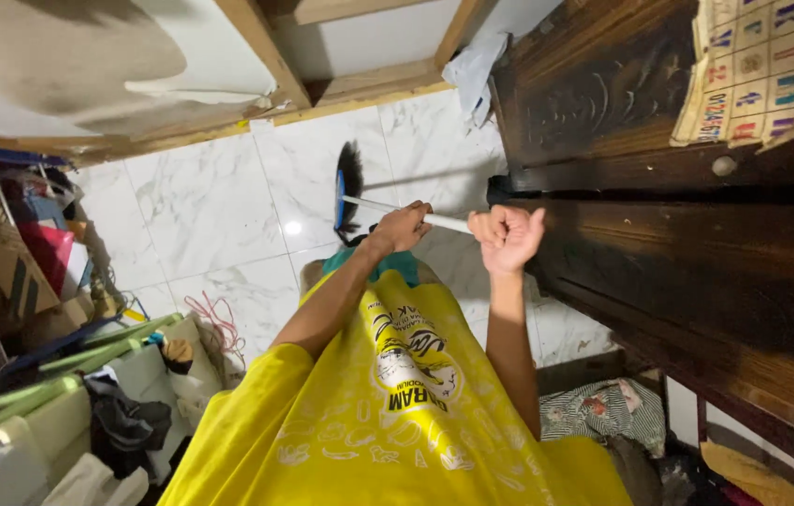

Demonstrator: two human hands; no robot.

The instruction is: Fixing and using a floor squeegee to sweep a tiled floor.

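Note:
A broom with a white handle [449, 222], a blue head [339, 208] and black bristles [350, 169] lies low over the white marble floor [200, 206]. My left hand [402, 228] is wrapped around the handle closer to the head. Just to its right, my right hand [507, 236] is closed in a fist on the handle's end. Both arms reach forward from my yellow printed shirt [388, 412]. The part of the handle inside my hands is hidden.
A dark carved wooden cabinet [697, 253] stands close on the right, with a paper calendar [772, 66] on it. Boxes, bags, green poles [59, 370] and dark cloth crowd the left. A striped cloth [608, 412] lies at lower right. A wooden frame [275, 56] runs along the far wall.

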